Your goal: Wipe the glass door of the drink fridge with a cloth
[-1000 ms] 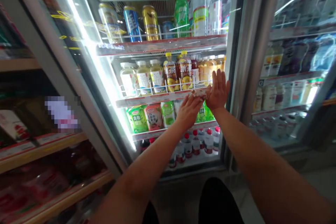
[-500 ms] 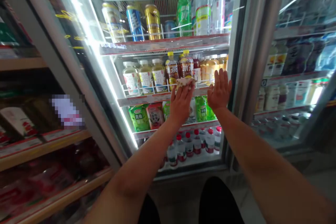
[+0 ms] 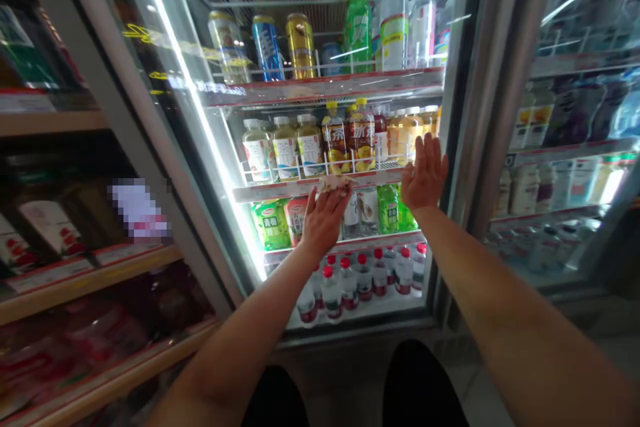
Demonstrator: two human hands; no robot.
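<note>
A crumpled pale cloth is under the fingers of my left hand, which presses it against the glass door of a lit drinks fridge. Only the cloth's upper edge shows beyond my fingertips; the rest is hidden by the hand. Farther right, my right hand lies flat on the glass with fingers stretched upward, close to the door's metal frame. It holds nothing. Behind the glass, bottles of brown tea stand above my left hand, and green pouches hang or stand to its left.
Cans line the upper fridge shelf, and red-capped water bottles fill the bottom. To the left is a shelf unit with packaged goods. Another glass-fronted fridge stands at right. My knees are at the bottom.
My left hand has slid left and slightly down across the glass with the cloth. My right hand stays at about the same place on the door. The view has shifted slightly.
</note>
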